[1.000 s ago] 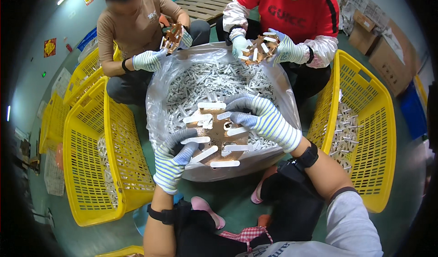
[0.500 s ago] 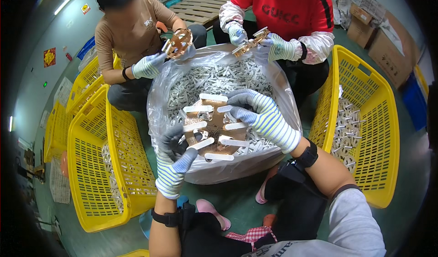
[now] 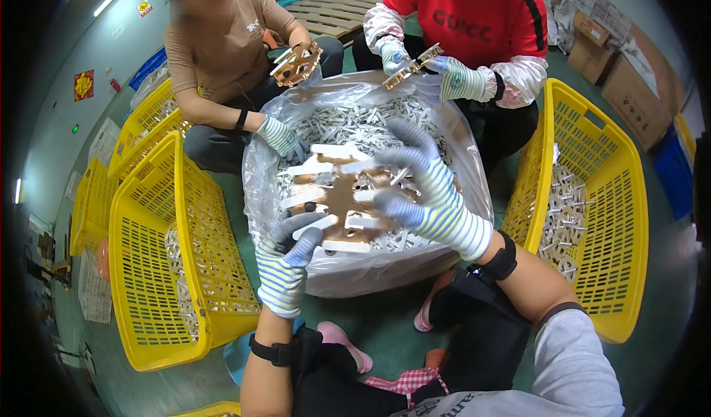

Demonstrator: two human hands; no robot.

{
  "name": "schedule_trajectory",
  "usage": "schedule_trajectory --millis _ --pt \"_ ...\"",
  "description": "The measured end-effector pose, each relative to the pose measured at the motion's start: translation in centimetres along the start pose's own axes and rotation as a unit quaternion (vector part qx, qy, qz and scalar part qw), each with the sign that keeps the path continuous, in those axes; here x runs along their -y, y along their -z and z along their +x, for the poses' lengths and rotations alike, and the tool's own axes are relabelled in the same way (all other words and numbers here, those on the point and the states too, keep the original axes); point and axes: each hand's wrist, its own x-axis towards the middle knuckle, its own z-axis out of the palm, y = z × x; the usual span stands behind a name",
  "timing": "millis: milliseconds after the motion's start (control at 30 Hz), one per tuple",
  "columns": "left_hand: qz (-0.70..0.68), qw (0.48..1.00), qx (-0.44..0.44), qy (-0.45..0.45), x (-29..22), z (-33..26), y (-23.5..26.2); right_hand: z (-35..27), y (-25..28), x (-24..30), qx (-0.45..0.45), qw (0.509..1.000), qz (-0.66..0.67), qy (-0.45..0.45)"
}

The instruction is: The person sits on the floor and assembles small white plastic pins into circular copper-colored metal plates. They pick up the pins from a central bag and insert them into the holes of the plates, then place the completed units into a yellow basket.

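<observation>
A copper-coloured metal plate (image 3: 342, 198) with white strips set around its edge is held up over a large plastic-lined bin (image 3: 370, 280). My left hand (image 3: 285, 258), in a striped glove with grey fingertips, grips its lower left edge, thumb and fingers about a white strip (image 3: 314, 226). At the plate's right edge, my right hand (image 3: 437, 202) is slightly blurred, its thumb and fingers spread apart. Whether those fingertips touch the plate cannot be made out. Loose white strips (image 3: 355, 123) fill the bin under the plate.
Across the bin, one person holds a copper-coloured part (image 3: 298, 64) and reaches a gloved hand (image 3: 280, 137) into the bin. Another grips a similar part (image 3: 413, 67) in both hands. Yellow crates (image 3: 152, 284) with white pieces stand left; another yellow crate (image 3: 611, 217) is right.
My right hand's fingers have spread wider and blurred at the plate's edge. The plate has shifted slightly left. The person at the far left has lowered one hand into the bin.
</observation>
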Motion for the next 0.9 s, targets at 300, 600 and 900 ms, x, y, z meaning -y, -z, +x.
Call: schedule_trajectory --millis 300,600,900 --pt "-0.046 0.998 -0.038 0.0 -0.5 -0.1 -0.1 0.4 -0.1 0.6 0.097 0.962 -0.182 0.18" --pt "-0.015 0.999 -0.032 -0.001 -0.9 -0.2 0.0 0.9 0.9 1.4 0.106 0.981 -0.075 0.147" --pt "-0.004 1.0 -0.009 -0.007 -1.3 -0.3 -0.6 0.6 0.5 -0.9 0.101 0.977 -0.149 0.111"
